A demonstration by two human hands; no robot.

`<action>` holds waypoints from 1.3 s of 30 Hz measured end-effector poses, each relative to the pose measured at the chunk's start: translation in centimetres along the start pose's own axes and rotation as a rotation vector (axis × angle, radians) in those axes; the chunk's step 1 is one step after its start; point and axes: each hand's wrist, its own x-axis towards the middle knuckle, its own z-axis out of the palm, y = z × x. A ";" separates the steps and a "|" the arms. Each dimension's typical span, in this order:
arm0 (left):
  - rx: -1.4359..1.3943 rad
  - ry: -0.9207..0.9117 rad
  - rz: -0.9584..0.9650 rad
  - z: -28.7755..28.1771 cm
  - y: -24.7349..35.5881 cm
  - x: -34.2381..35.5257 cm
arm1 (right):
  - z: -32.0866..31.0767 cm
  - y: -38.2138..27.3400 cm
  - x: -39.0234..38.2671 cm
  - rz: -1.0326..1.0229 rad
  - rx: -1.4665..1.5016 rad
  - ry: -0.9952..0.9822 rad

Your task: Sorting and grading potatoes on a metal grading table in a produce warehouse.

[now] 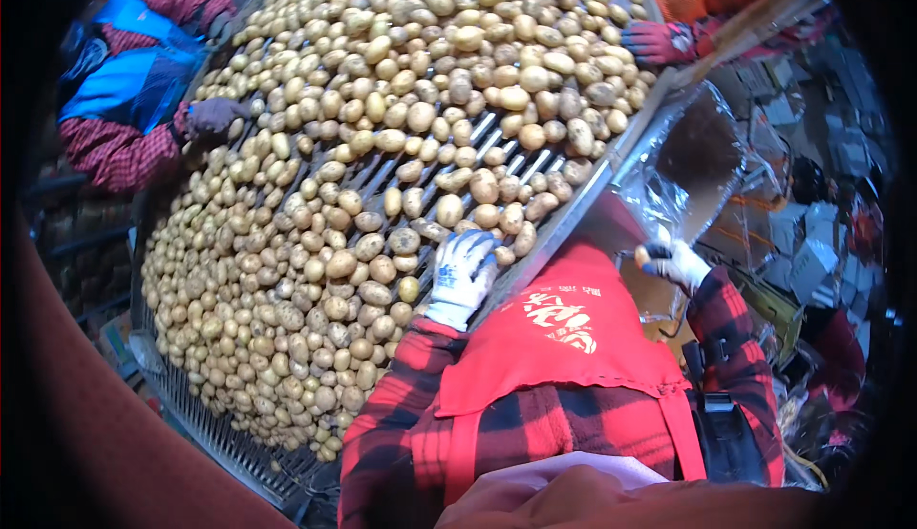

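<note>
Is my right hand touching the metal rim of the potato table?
Apart. The head view shows your gloved right hand well to the right of the metal rim, with red apron visible between them.

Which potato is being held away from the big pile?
The small, roundish tan potato in the person's white and blue gloved right hand. It's outside the long grey metal rim; the heaped tan potatoes lie inside.
</note>
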 end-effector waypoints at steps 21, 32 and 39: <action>0.052 -0.035 -0.018 -1.2 1.8 -5.2 | 13.9 -19.1 14.0 -0.855 -0.686 0.154; 0.050 0.196 -0.192 -2.4 2.0 -7.0 | 20.2 -15.8 7.5 -1.059 -0.960 0.229; 0.306 0.460 -0.416 -4.4 2.5 -6.5 | 31.8 -17.0 18.5 -0.942 -1.485 0.364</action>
